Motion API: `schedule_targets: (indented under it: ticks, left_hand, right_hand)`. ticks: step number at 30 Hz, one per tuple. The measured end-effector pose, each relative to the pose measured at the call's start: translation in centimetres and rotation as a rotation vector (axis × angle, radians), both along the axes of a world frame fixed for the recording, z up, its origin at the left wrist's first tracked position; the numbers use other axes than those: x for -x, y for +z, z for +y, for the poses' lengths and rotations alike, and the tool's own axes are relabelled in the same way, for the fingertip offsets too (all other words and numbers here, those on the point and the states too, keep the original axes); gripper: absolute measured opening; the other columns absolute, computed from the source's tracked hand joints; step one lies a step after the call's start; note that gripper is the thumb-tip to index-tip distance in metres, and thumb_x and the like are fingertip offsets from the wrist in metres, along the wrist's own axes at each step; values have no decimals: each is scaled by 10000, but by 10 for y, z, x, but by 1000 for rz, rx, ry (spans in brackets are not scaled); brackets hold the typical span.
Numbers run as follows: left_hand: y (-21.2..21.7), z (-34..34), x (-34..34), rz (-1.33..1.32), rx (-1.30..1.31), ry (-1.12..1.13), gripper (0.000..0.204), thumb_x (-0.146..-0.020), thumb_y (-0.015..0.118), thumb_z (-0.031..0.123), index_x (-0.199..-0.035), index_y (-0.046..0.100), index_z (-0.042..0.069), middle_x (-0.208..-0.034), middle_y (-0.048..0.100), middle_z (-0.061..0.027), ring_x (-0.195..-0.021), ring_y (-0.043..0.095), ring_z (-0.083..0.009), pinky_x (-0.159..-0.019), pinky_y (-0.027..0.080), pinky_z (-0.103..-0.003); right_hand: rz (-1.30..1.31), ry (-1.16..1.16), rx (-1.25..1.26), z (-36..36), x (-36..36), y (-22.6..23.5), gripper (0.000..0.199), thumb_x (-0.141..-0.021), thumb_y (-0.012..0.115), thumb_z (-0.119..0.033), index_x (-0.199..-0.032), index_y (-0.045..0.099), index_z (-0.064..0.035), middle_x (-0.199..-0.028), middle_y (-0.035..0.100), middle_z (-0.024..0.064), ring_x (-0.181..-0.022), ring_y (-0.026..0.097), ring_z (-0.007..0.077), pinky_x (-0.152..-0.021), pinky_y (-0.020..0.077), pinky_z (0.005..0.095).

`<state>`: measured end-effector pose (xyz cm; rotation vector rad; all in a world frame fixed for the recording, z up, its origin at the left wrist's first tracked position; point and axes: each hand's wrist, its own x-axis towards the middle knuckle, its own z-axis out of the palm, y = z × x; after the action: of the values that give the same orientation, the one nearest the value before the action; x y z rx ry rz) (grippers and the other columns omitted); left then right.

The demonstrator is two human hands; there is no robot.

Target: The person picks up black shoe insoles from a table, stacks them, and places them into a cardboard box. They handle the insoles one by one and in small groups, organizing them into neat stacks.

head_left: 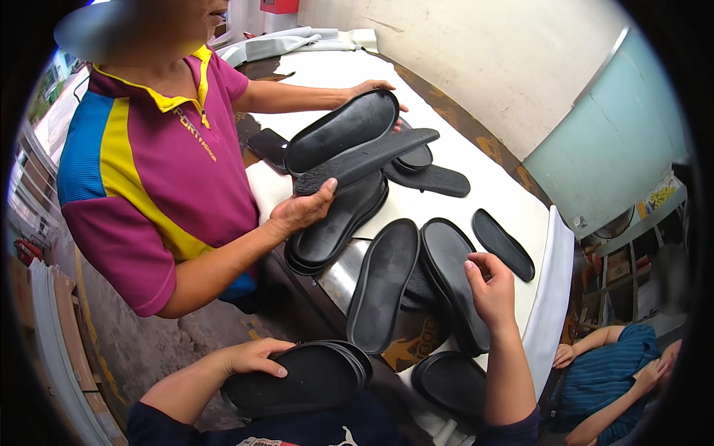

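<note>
Head view, left hand (pixel 254 357) holding one sole stack (pixel 306 383), right hand (pixel 493 292) half-curled

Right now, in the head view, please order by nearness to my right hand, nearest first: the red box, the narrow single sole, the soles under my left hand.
1. Narrow single sole, just beyond your right hand.
2. Soles under your left hand, lower left.
3. Red box, far off, top edge.

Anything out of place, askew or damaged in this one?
Nothing looks spilled or clearly damaged. Mildly odd: one black shoe sole lies by itself toward the right edge of the white sheet, while other soles sit stacked or overlapping, as in the sole stack at the left hand.
</note>
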<state>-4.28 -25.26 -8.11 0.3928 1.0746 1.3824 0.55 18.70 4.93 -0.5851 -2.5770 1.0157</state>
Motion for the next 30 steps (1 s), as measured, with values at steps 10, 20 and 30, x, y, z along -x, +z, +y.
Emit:
schedule_targets:
  ticks: [10,20,30]
  left_hand:
    - [-29,-10,38,-8,-40,-40,550,-883,731,216,-1351,573,-26,-1222,669,-85,-1123,604,-141,-982,484,-299]
    - [-36,-15,65,-24,-7,-44,648,-823,747,201,-1387,548,-49,-1248,670,-100,-1146,613,-170,-1014,470,-306]
    - [-43,-25,69,-172,44,117,764,-722,779,244,-1360,541,-102,-1241,675,-151,-1117,648,-203,-1004,496,-327]
  right_hand:
    - [-88,205,114,-83,69,-11,303,-937,705,-210,-1138,716,16,-941,752,119,-847,711,176,-742,553,315]
    - [-292,163,186,-114,159,-48,688,-951,687,-222,-1507,388,52,-916,737,184,-642,691,207,-546,543,326]
    - [-539,-285,-684,-2,12,-22,805,-807,855,-329,-1424,482,29,-1311,604,249,-1225,587,392,-1046,483,472]
